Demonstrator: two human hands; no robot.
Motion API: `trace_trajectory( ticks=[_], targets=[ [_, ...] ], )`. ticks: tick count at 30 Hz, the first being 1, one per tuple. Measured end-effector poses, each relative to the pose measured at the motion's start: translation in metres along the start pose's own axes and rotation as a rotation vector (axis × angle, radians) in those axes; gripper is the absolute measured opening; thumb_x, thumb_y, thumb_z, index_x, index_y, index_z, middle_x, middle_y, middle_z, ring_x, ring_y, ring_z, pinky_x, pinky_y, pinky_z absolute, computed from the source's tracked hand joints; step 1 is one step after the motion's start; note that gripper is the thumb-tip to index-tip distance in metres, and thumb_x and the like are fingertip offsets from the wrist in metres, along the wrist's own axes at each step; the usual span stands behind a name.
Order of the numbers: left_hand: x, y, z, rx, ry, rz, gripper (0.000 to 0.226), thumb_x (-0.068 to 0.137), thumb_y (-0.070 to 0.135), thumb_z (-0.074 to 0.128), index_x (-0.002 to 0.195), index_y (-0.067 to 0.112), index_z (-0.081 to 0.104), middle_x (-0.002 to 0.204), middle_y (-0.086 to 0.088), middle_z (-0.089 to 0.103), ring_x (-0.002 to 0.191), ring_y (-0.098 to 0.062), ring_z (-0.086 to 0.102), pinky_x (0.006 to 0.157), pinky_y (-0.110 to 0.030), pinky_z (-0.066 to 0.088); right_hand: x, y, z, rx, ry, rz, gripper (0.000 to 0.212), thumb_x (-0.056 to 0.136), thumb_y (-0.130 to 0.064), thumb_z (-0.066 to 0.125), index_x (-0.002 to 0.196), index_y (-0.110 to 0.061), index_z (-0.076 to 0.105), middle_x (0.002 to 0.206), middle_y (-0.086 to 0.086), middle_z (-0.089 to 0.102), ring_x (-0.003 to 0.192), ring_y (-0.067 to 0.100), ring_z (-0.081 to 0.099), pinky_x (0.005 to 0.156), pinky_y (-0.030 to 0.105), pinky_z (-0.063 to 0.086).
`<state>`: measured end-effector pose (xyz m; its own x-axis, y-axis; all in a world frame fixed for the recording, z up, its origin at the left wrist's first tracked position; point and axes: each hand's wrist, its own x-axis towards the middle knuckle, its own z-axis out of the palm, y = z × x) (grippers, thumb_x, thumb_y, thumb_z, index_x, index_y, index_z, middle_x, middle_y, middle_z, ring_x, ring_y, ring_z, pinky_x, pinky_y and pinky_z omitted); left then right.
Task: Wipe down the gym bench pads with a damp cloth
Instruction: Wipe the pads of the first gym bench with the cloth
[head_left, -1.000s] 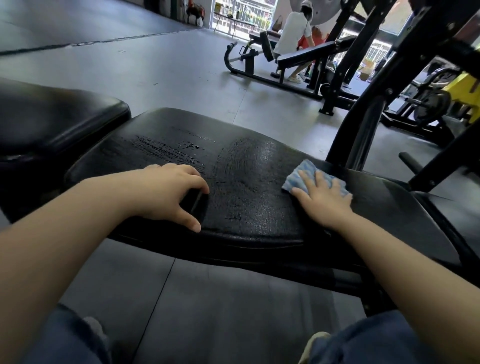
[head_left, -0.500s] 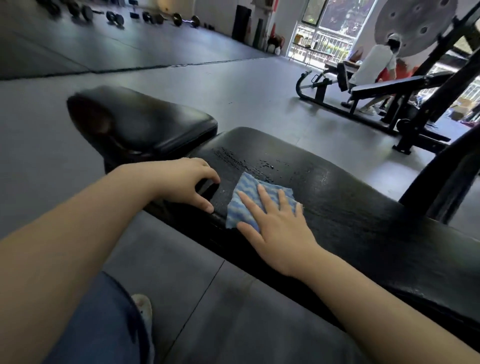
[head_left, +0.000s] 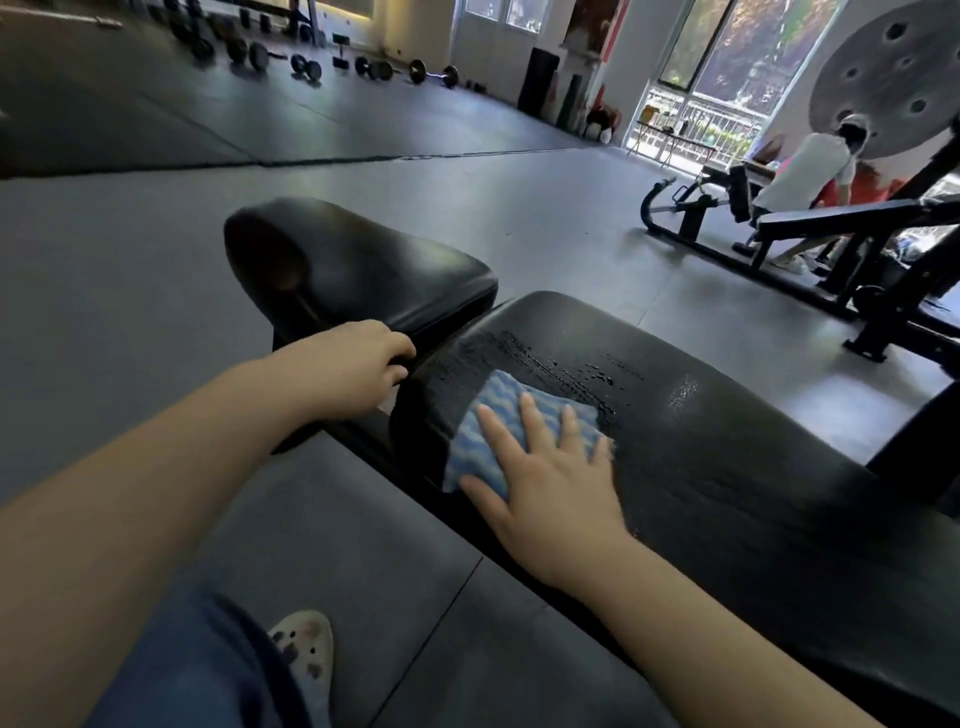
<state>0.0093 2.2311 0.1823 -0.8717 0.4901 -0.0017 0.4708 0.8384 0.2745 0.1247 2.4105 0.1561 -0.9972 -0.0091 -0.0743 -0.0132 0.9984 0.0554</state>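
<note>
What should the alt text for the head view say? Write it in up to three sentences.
A person's right hand presses a blue cloth flat on a wet black bench pad. Their left hand curls into the gap beside a second, smaller pad. Behind, another person sits on a gym bench.

1. Both arms are bare from the frame's lower edge to the hands: no sleeves show.
2. The left hand (head_left: 358, 364) and right hand (head_left: 545, 467) wear no rings, watch or gloves.
3. Blue denim trousers (head_left: 192, 670) cover the leg at lower left.
4. A pale shoe (head_left: 306, 644) carries dark, irregular blotches on its toe.
</note>
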Motion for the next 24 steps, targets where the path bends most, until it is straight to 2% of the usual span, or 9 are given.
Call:
trace_trajectory(
  ticks=[2,7,9,11,13,14,17,20,24],
  targets=[
    [0.000,-0.007,0.002,-0.040,0.080,-0.056,0.037,0.098,0.020,0.042,0.134,0.015,0.047,0.134,-0.008,0.047,0.123,-0.024,0.045,0.103,-0.036,0.035,0.028,-0.024,-0.004,0.012,-0.001,-0.031,0.064,0.093,-0.063,0.023,0.148,-0.041,-0.002,0.159,0.003,-0.010,0.142,0.043,-0.009,0.108,0.067,0.000],
    [0.005,-0.004,0.011,-0.123,0.223,-0.055,0.040,0.095,0.014,0.045,0.135,0.008,0.044,0.135,-0.013,0.046,0.125,-0.028,0.043,0.104,-0.038,0.034,0.081,-0.040,-0.011,0.062,-0.035,-0.092,0.065,0.091,-0.065,0.032,0.148,-0.041,0.012,0.160,0.002,-0.003,0.143,0.040,-0.008,0.108,0.067,-0.002],
    [0.007,0.003,0.015,-0.150,0.250,-0.028,0.043,0.095,0.014,0.044,0.138,0.007,0.041,0.140,-0.012,0.042,0.129,-0.028,0.039,0.106,-0.038,0.031,0.086,-0.032,-0.015,0.148,-0.041,-0.138,0.065,0.090,-0.065,0.035,0.147,-0.041,0.018,0.160,0.000,0.001,0.145,0.034,-0.005,0.112,0.061,-0.002],
    [0.006,0.012,0.020,-0.128,0.259,0.032,0.047,0.096,0.018,0.043,0.141,0.008,0.036,0.145,-0.012,0.036,0.132,-0.028,0.035,0.108,-0.039,0.029,0.074,-0.017,-0.021,0.316,0.034,-0.175,0.061,0.093,-0.056,0.041,0.147,-0.032,0.028,0.158,0.003,0.013,0.145,0.027,0.008,0.117,0.048,0.007],
    [0.004,0.022,0.025,-0.013,0.215,0.111,0.051,0.098,0.030,0.040,0.145,0.016,0.029,0.151,-0.011,0.026,0.136,-0.028,0.028,0.110,-0.040,0.027,0.049,0.005,-0.023,0.425,0.142,-0.166,0.052,0.095,-0.045,0.046,0.142,-0.023,0.041,0.153,0.005,0.028,0.141,0.023,0.024,0.115,0.034,0.018],
    [0.004,0.027,0.028,0.083,0.159,0.148,0.054,0.098,0.038,0.035,0.148,0.022,0.024,0.154,-0.009,0.019,0.139,-0.027,0.022,0.112,-0.039,0.024,0.035,0.019,-0.022,0.404,0.174,-0.152,0.048,0.095,-0.043,0.046,0.139,-0.024,0.046,0.152,0.003,0.031,0.139,0.022,0.027,0.114,0.030,0.020],
    [0.012,0.038,0.035,0.261,-0.076,0.176,0.056,0.098,0.050,0.019,0.149,0.035,0.004,0.159,-0.005,0.000,0.145,-0.027,0.002,0.117,-0.040,0.010,0.003,0.063,-0.017,0.267,0.178,-0.058,0.041,0.096,-0.045,0.043,0.134,-0.030,0.050,0.151,-0.002,0.032,0.138,0.019,0.027,0.111,0.026,0.018],
    [0.033,0.044,0.033,0.245,-0.179,0.149,0.054,0.098,0.052,0.016,0.148,0.040,-0.003,0.158,-0.004,-0.008,0.145,-0.030,-0.006,0.117,-0.046,0.002,-0.004,0.094,-0.013,0.175,0.165,0.076,0.043,0.096,-0.048,0.040,0.136,-0.032,0.047,0.152,-0.001,0.031,0.137,0.021,0.028,0.111,0.028,0.020],
    [0.075,0.061,0.030,0.249,-0.245,0.134,0.054,0.097,0.054,0.015,0.147,0.043,-0.003,0.158,-0.003,-0.012,0.145,-0.031,-0.008,0.116,-0.049,-0.001,-0.002,0.110,-0.012,0.232,0.092,0.202,0.045,0.095,-0.050,0.040,0.137,-0.038,0.041,0.151,-0.006,0.031,0.137,0.022,0.026,0.108,0.036,0.027]
  ],
)
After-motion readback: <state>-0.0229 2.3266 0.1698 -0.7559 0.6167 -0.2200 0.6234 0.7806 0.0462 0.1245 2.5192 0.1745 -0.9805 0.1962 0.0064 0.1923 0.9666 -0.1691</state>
